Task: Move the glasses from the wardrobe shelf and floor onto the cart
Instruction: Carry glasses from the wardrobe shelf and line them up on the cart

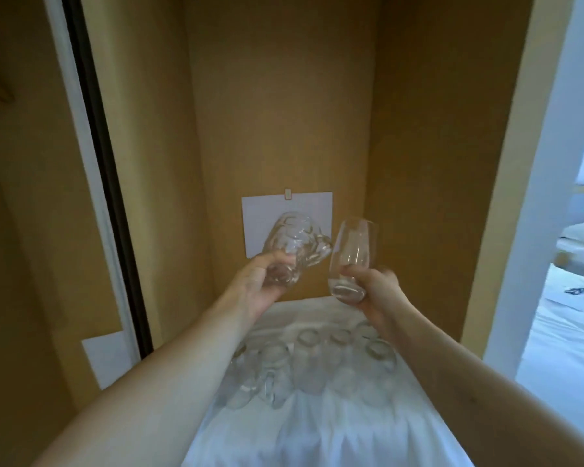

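Note:
My left hand grips a patterned clear glass by its base, tilted up to the right inside the wooden wardrobe. In my right hand is a smooth clear glass, held near its bottom and almost upright. The two glasses are close together, their upper parts nearly touching. Below my hands, several clear glasses stand in rows on a surface covered with white cloth. The cart is not recognisable in view.
The wardrobe's wooden back wall carries a white paper sheet behind the glasses. A white-and-dark door frame runs down the left. At the right, an opening shows a bed with white linen.

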Demonstrator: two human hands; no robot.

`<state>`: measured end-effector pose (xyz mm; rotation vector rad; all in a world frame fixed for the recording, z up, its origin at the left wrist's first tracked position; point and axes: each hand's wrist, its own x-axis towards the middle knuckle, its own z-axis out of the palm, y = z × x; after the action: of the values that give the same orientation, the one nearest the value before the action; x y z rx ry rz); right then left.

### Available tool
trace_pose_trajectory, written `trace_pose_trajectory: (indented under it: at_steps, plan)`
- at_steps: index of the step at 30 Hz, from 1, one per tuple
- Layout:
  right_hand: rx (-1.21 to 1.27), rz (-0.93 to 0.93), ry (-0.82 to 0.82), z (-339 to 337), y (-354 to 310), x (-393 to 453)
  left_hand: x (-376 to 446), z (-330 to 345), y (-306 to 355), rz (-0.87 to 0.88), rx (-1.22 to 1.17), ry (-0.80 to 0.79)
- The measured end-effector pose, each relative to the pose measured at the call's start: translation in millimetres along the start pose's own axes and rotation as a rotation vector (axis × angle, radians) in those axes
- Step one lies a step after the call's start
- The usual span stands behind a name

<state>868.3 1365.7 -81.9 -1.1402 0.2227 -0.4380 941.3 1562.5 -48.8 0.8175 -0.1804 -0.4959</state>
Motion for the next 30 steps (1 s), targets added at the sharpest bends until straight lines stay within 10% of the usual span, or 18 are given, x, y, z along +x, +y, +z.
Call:
trace_pose_trajectory:
  at_steps: [30]
  plan:
    - [-0.265,-0.28,0.598,-268,-94,-224,-96,204,-235,-0.434,0.138,-0.453]
